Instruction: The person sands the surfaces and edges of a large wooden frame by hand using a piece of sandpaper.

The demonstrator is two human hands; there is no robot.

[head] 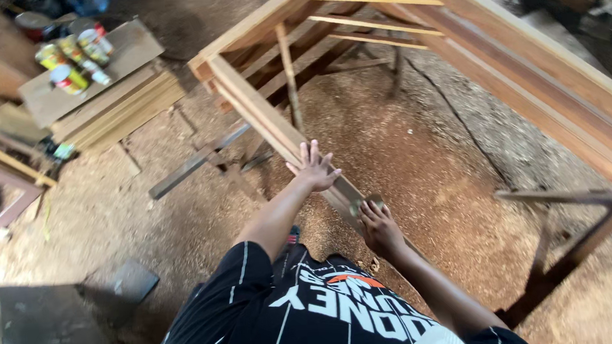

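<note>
On the near rail of a large wooden frame (273, 127): left hand (313, 168) laid flat, fingers spread, palm down on the top face, nothing clasped. Right hand (379, 228) lower along the same rail, closed around a small roundish greenish object (358, 207) pressed against the wood; kind of object not discernible. Hands apart, left farther up the rail, right nearer the body.

Frame raised above a sawdust-covered floor (391, 143), tilted across the view from lower centre toward upper left, with thin cross slats (374, 24) spanning to a thicker far rail (532, 81). Below the far rail, at right: wooden trestle (563, 199).

Upper left, well apart from both hands: stacked planks (115, 110) topped by a flat board (81, 84) carrying several cans (68, 63) with coloured labels. Between stack and frame: long flat bar (196, 161) lying on the floor. Lower left: dark flat slab (122, 281). Bottom centre: black shirt with white lettering (296, 325).
</note>
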